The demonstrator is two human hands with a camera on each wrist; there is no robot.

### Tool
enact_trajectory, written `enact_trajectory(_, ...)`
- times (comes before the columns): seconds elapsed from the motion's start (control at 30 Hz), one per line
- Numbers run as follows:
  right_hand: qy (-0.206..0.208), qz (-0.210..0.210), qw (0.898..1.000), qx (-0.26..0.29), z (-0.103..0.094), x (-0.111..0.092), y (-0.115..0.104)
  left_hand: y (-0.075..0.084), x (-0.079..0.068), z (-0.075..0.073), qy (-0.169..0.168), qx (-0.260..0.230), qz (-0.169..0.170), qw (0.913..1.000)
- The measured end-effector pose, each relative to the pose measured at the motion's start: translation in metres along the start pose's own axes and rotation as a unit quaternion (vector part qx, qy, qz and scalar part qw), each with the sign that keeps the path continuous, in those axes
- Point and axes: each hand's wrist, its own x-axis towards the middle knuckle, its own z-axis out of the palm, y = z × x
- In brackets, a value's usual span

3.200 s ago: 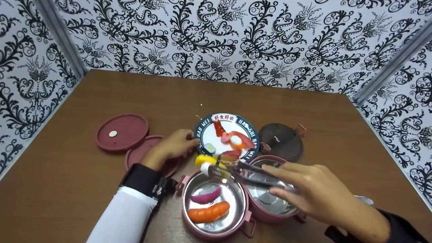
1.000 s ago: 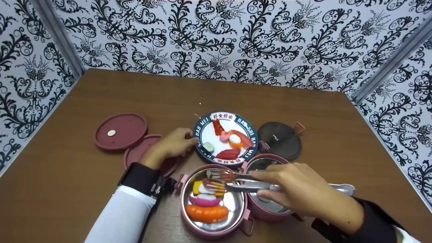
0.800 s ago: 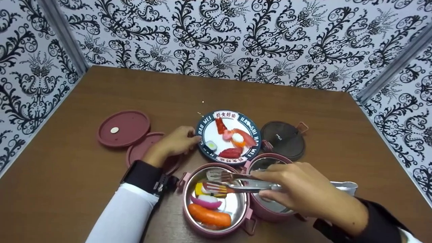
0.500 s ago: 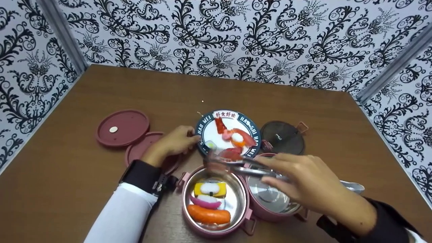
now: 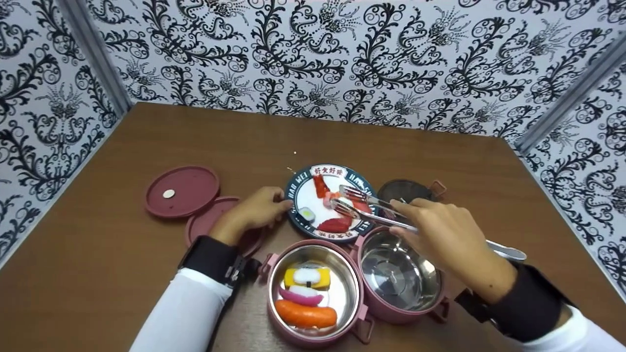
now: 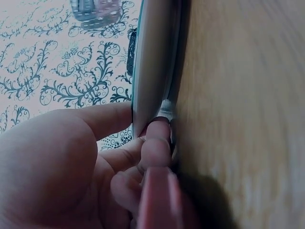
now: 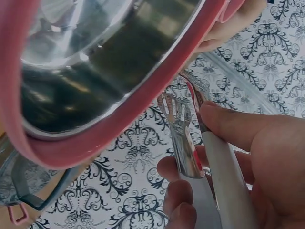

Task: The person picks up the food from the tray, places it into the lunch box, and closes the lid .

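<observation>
My left hand (image 5: 259, 209) holds the near-left rim of a blue-edged plate (image 5: 305, 227); in the left wrist view the thumb lies on top and fingers are under it. My right hand (image 5: 442, 232) grips metal tongs (image 5: 386, 220), their two heads spread over the plate's right half. Below those heads lie a white-and-orange piece and a pink slice (image 5: 363, 207). Also on the plate are a red shrimp-like piece (image 5: 320, 187), a dark red slice (image 5: 335, 225) and a small sushi roll (image 5: 306, 214). The right wrist view shows the tongs (image 7: 190, 138) between thumb and fingers.
A pink-rimmed steel pot (image 5: 359, 293) holds yellow-and-white sushi (image 5: 307, 277), a purple-and-white piece (image 5: 301, 296) and an orange sausage-like piece (image 5: 305, 314). A second pot (image 5: 401, 278) touches its right side. Two dark pink lids (image 5: 188, 195) lie left, a dark lid (image 5: 403, 189) right.
The tongs carried the yellow-and-white sushi into the left pot and released it beside the purple piece. They then rose and moved back over the plate. The left hand stayed at the rim.
</observation>
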Motion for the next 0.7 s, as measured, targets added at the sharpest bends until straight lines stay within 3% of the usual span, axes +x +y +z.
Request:
enact_trajectory(0.33,-0.042,0.029,0.999,-0.017,0.01,0.0,0.0,-0.003,-0.001,0.001,-0.004,0.002,-0.006,1.0)
enact_trajectory(0.7,-0.033,0.013,0.999,-0.031,0.012,0.004,0.002,0.001,-0.002,0.0,-0.002,0.0,-0.002,1.0)
